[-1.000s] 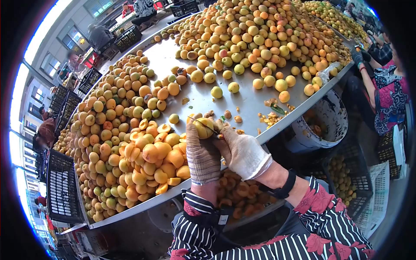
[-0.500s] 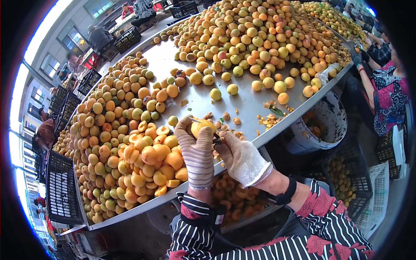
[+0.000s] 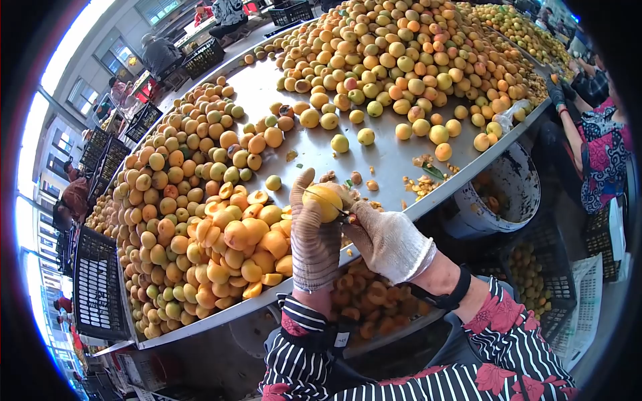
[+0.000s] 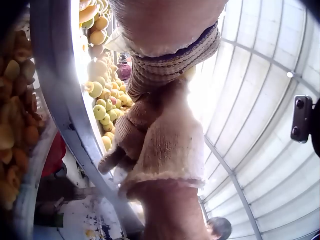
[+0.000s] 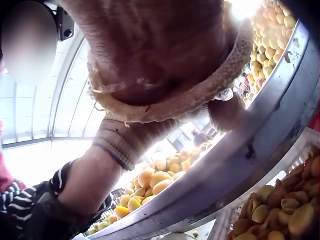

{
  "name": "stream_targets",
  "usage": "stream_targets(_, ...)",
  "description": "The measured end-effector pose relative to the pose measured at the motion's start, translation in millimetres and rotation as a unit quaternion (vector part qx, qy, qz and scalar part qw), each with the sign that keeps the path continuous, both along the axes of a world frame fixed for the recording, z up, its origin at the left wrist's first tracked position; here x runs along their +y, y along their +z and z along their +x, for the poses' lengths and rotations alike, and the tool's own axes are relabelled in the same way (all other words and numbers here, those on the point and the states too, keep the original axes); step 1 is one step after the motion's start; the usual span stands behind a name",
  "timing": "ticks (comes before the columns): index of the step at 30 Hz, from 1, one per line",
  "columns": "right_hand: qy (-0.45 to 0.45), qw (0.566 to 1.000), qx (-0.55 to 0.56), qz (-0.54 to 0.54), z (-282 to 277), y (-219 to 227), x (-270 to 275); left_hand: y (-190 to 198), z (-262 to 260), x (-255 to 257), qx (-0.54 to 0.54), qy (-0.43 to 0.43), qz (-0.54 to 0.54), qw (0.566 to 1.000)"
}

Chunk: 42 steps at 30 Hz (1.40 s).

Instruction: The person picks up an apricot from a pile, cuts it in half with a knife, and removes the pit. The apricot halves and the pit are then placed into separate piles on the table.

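In the head view my gloved left hand (image 3: pixel 313 247) grips a yellow apricot (image 3: pixel 326 206) over the near edge of the metal table. My gloved right hand (image 3: pixel 391 242) holds a small knife (image 3: pixel 350 218) against the fruit's right side. Its thin blade lies across the apricot, and most of the handle is hidden in the fist. Just left of the left hand lies a heap of halved apricots (image 3: pixel 235 235). Both gloves come close together in the left wrist view, where the right glove (image 4: pixel 170 142) hides the fruit.
Whole apricots (image 3: pixel 394 57) are piled at the back of the metal table (image 3: pixel 301 150), with more along the left. Pits and scraps (image 3: pixel 420 186) lie near the front edge. Below stand a stained white bucket (image 3: pixel 511 177) and a crate of apricot halves (image 5: pixel 272 205). Another person (image 3: pixel 598 147) sits at right.
The left hand's fingers have shifted round the apricot, which is turned a little. The right hand stays beside it with the knife. The head view has swung slightly.
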State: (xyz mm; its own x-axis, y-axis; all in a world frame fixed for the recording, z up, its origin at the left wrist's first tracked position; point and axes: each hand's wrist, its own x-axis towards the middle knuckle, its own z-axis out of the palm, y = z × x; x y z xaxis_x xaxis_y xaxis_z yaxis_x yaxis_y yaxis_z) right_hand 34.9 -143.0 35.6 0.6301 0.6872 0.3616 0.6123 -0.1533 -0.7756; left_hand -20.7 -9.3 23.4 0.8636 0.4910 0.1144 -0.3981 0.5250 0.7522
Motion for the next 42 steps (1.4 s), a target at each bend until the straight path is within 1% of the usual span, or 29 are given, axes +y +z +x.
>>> stream_targets(1,0.001,1.0,0.0,0.0,-0.8,-0.2,0.2,2.5,0.3,0.7,0.0,0.001,0.0,1.0)
stream_targets(3,-0.018,0.998,-0.015,-0.066,-2.5,-1.8,0.3,7.7,0.3,3.1,0.068,0.053,0.127,0.988)
stream_targets(4,-0.018,0.998,-0.015,-0.066,-1.8,-3.1,0.7,11.3,-1.2,6.6,0.069,0.053,0.126,0.988)
stream_targets(6,0.025,0.997,0.064,-0.037,0.0,-6.7,2.3,17.3,-5.7,15.7,0.156,0.039,0.26,0.952)
stream_targets(7,0.052,0.999,-0.01,0.001,3.4,-7.2,1.1,14.7,-4.9,17.5,0.149,0.057,0.288,0.944)
stream_targets(8,0.052,0.999,-0.01,0.001,3.2,-7.2,0.5,8.0,-4.3,18.0,0.149,0.056,0.288,0.944)
stream_targets(10,0.054,0.985,0.153,0.057,2.0,-5.8,1.8,-5.4,-2.9,16.4,0.018,-0.007,0.104,0.994)
stream_targets(11,0.017,0.986,0.134,0.095,-3.9,-9.0,5.9,-8.0,0.9,6.6,-0.001,-0.01,0.03,1.0)
stream_targets(12,0.015,0.986,0.134,0.095,-5.4,-10.1,4.2,-8.9,-0.2,-4.5,0.001,-0.022,-0.067,0.997)
stream_targets(14,-0.047,0.999,0.009,0.008,-6.9,-12.5,1.0,2.0,-1.6,-13.6,-0.065,-0.093,-0.192,0.975)
stream_targets(15,-0.052,0.998,-0.019,0.003,-7.7,-6.2,-0.5,3.9,-1.0,-14.9,-0.064,-0.093,-0.193,0.975)
stream_targets(17,-0.057,0.998,-0.035,-0.017,-9.8,-4.1,-1.5,6.8,0.5,-15.0,0.006,-0.032,-0.124,0.992)
stream_targets(19,-0.062,0.996,-0.054,-0.036,-10.0,-1.0,-1.4,0.9,-0.5,-9.9,-0.007,-0.031,-0.099,0.995)
stream_targets(22,-0.043,0.998,-0.018,-0.038,-9.8,-0.1,-0.8,1.9,-4.1,-0.1,-0.01,-0.021,-0.042,0.999)
stream_targets(24,0.012,0.998,0.058,-0.019,-5.6,-2.8,-1.9,6.7,-7.2,7.6,-0.003,-0.012,-0.009,1.0)
stream_targets(25,0.012,0.998,0.058,-0.02,-2.7,-2.0,-3.5,10.3,-8.5,11.3,0.051,0.026,0.106,0.993)
stream_targets(26,0.034,0.996,0.082,-0.011,0.5,-0.1,-4.9,14.5,-9.2,12.6,0.104,0.062,0.22,0.968)
stream_targets(27,0.056,0.993,0.106,-0.002,2.0,1.1,-5.5,21.3,-9.4,11.3,0.119,0.072,0.272,0.952)
stream_targets(28,0.056,0.993,0.105,-0.002,1.5,-0.9,-4.8,20.0,-8.7,10.6,0.118,0.073,0.272,0.952)
stream_targets(30,0.049,0.991,0.124,0.027,-1.1,-7.1,-2.2,16.2,-7.2,8.6,0.125,0.124,0.291,0.94)
stream_targets(32,0.041,0.993,0.107,0.025,-3.5,-8.3,-2.6,11.8,-9.7,10.5,0.162,0.107,0.265,0.944)
stream_targets(33,0.031,0.995,0.09,0.023,-4.3,-8.2,-2.7,1.0,-7.0,9.8,0.066,0.047,0.134,0.988)
stream_targets(34,0.031,0.995,0.09,0.025,-5.5,-7.6,-2.8,-4.2,-4.9,6.5,-0.031,-0.016,-0.003,0.999)
stream_targets(35,0.013,0.998,0.06,0.028,-7.1,-7.0,-3.1,-7.7,-3.7,-1.3,-0.03,-0.006,-0.046,0.998)
stream_targets(36,-0.005,0.999,0.03,0.031,-8.3,-6.9,-3.5,-4.4,-3.7,-6.3,-0.03,-0.006,-0.046,0.998)
stream_targets(38,-0.021,1.0,0.003,0.01,-6.7,-8.9,-6.2,6.5,-6.1,-13.5,-0.038,-0.052,-0.141,0.988)
stream_targets(39,-0.021,1.0,-0.01,-0.001,-4.9,-8.7,-6.8,4.9,-4.9,-10.1,-0.016,-0.042,-0.088,0.995)
stream_targets(40,-0.021,0.999,-0.024,-0.012,-3.8,-8.2,-6.4,5.3,-4.8,-8.8,-0.016,-0.04,-0.088,0.995)
stream_targets(42,-0.023,0.999,-0.021,-0.021,-5.7,-6.1,-6.2,6.7,-4.6,-6.7,0.001,0.003,0.032,0.999)
